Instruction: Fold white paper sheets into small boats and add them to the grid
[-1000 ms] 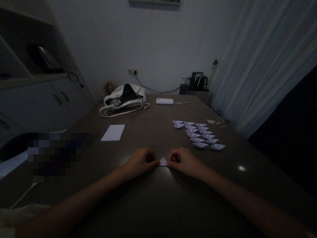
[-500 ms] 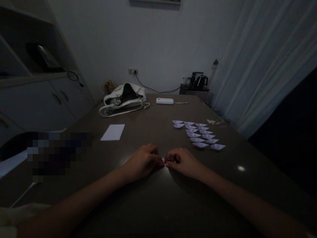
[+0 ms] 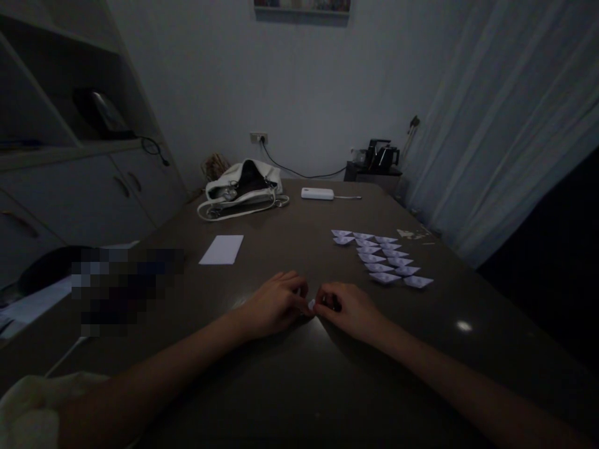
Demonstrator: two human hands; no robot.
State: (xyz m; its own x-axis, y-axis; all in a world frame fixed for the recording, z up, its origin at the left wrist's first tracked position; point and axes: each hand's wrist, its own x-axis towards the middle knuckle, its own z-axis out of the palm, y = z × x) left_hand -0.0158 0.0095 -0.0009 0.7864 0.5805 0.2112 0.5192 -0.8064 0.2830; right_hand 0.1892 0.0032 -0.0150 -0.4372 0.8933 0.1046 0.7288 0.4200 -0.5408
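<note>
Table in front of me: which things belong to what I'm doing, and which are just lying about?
Likely the job:
small folded paper between left hand and right hand
folded paper boats
white paper

Likely lying about:
white handbag
white power bank

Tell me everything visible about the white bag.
The white bag looks like soft, smooth leather or imitation leather. It sits slumped on the far left part of the table, its top gaping onto a dark interior; contents can't be made out. A thin, pale strap loops out in front onto the tabletop, with shiny, metal-looking fittings near its ends. A dried, twig-like bundle shows behind its left side; whether they touch is unclear.
</note>
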